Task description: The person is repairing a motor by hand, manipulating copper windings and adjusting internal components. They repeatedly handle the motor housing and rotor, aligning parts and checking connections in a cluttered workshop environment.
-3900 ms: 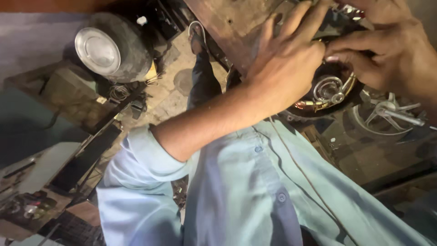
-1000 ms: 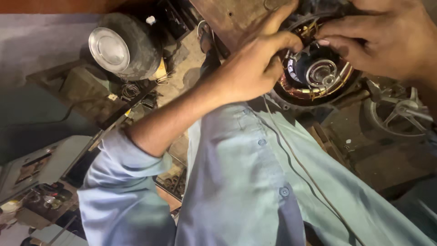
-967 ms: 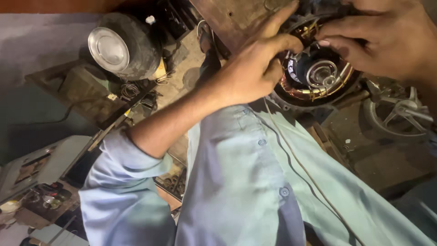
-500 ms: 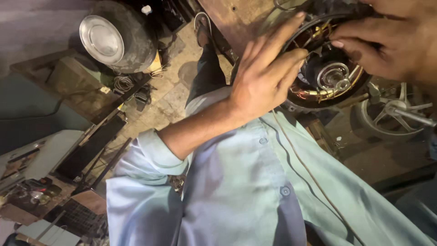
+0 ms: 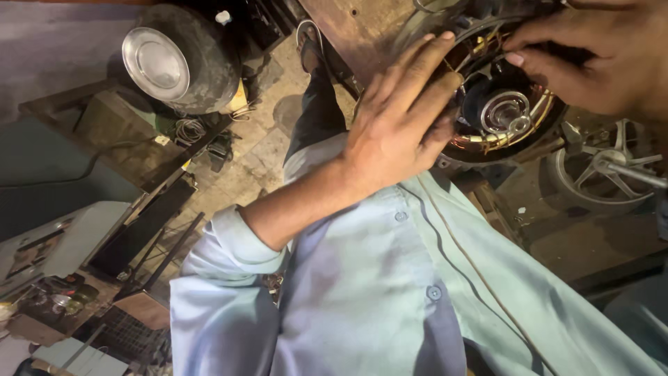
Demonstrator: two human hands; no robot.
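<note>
A round motor stator (image 5: 502,115) with copper windings and a shiny central hub lies in front of me at the upper right, above my light blue shirt. My left hand (image 5: 398,132) lies against its left rim, fingers stretched out over the edge and thumb curled at the rim, bracing it. At the top right, my right hand (image 5: 602,56) reaches in, and its fingertips pinch at the windings on the stator's upper edge. What sits between those fingertips is too small to make out.
A dark round pot with a shiny metal lid (image 5: 174,63) stands at the upper left on the stone floor. A spoked metal wheel part (image 5: 607,170) lies to the right of the stator. A worn wooden board (image 5: 362,28) is behind it. Cluttered tools and boxes (image 5: 62,292) fill the lower left.
My left hand's fingers have uncurled from a grip on the rim and now lie stretched flat over it. The view has shifted; the right hand stays at the windings.
</note>
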